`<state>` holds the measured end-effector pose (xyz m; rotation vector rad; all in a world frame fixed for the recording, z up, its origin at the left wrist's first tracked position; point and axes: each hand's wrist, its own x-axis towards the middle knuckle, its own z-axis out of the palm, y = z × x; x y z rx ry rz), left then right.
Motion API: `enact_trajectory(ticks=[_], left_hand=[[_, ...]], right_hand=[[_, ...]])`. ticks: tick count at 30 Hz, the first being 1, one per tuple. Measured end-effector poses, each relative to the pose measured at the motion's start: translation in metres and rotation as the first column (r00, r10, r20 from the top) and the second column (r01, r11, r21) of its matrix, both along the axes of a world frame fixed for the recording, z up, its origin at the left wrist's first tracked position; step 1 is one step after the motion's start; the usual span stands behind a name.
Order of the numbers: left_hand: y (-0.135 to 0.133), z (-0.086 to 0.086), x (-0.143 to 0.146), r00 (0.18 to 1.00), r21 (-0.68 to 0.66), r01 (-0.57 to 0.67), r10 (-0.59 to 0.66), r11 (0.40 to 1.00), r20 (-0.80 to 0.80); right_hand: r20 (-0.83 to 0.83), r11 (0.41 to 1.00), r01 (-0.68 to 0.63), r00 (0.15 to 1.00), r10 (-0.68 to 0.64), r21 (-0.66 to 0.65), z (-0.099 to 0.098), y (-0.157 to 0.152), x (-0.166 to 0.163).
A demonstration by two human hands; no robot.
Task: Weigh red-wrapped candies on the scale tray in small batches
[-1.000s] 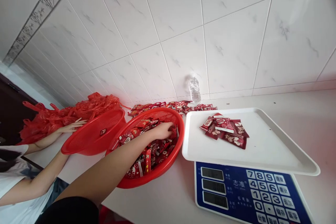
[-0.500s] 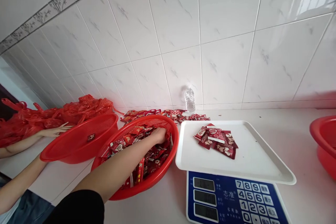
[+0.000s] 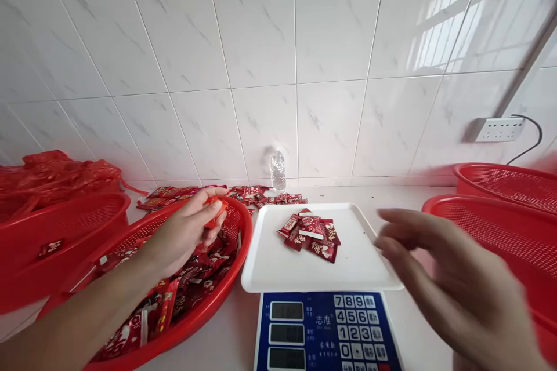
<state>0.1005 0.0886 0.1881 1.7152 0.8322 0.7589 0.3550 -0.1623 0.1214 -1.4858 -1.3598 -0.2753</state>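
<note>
Pinching a small orange-red wrapped packet (image 3: 216, 219) between thumb and fingers, a person's left hand (image 3: 189, 232) hung over an oval red plastic basket (image 3: 244, 243) in the head camera's view. Dark red and bright red foil packets (image 3: 202, 278) lay heaped in the basket below that hand. The right hand (image 3: 465, 284), blurred, was spread with its thumb well apart from its fingers, gripping nothing visible.

Between the two hands sat a shallow white plastic tray (image 3: 369, 269) with a small cluster of dark red wrapped packets (image 3: 311, 235) on it. Nearer the person than the tray was the blue keypad panel (image 3: 319, 330) of a scale, its display digits too faint to read. Beyond the left hand, more red packets (image 3: 167, 192) lined the wall, near a clear plastic bottle (image 3: 277, 171). Beside the right hand stood perforated red plastic baskets (image 3: 491, 211).
</note>
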Motion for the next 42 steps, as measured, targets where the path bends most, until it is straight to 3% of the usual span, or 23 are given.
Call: enact_trajectory(ticks=[3, 6, 8, 11, 14, 17, 21, 29, 33, 37, 42], left_hand=[[-0.056, 0.005, -0.005, 0.991, -0.109, 0.020, -0.006, 0.994, 0.133], [-0.089, -0.009, 0.000, 0.954, -0.256, 0.092, -0.011, 0.962, 0.300], [-0.097, -0.018, 0.011, 0.903, -0.331, 0.171, -0.013, 0.928, 0.430], [-0.096, -0.019, 0.031, 0.800, -0.438, 0.238, 0.080, 0.867, 0.594], [-0.095, -0.007, 0.046, 0.716, -0.524, 0.294, 0.179, 0.800, 0.675], [-0.098, 0.001, 0.052, 0.669, -0.534, 0.367, 0.183, 0.762, 0.720], [-0.101, 0.000, 0.053, 0.613, -0.474, 0.397, 0.158, 0.786, 0.774], [-0.090, -0.005, 0.048, 0.605, -0.455, 0.431, 0.125, 0.779, 0.786], [-0.090, -0.004, 0.045, 0.599, -0.423, 0.450, 0.086, 0.787, 0.796], [-0.093, -0.003, 0.040, 0.596, -0.408, 0.460, 0.067, 0.788, 0.800], [-0.093, -0.001, 0.034, 0.589, -0.396, 0.427, 0.083, 0.813, 0.804]], right_hand=[[0.108, 0.953, 0.020, 0.994, 0.014, -0.303, 0.024, 0.038, 0.000], [0.192, 0.779, 0.050, 0.977, 0.092, -0.625, 0.009, 0.063, 0.007], [0.201, 0.703, 0.051, 0.971, 0.132, -0.709, -0.006, 0.072, 0.010], [0.205, 0.677, 0.045, 0.966, 0.159, -0.735, -0.019, 0.080, 0.009], [0.212, 0.664, 0.036, 0.959, 0.186, -0.747, -0.020, 0.086, 0.005], [0.218, 0.672, 0.018, 0.952, 0.215, -0.740, -0.020, 0.090, 0.002], [0.213, 0.685, 0.009, 0.953, 0.215, -0.728, -0.023, 0.093, 0.003], [0.162, 0.696, 0.008, 0.974, 0.156, -0.718, -0.014, 0.098, 0.002], [0.142, 0.640, -0.039, 0.963, 0.229, -0.768, -0.006, 0.118, 0.000], [0.133, 0.567, -0.074, 0.940, 0.315, -0.821, -0.010, 0.140, -0.003], [0.130, 0.535, -0.093, 0.922, 0.364, -0.840, -0.019, 0.136, -0.009]])
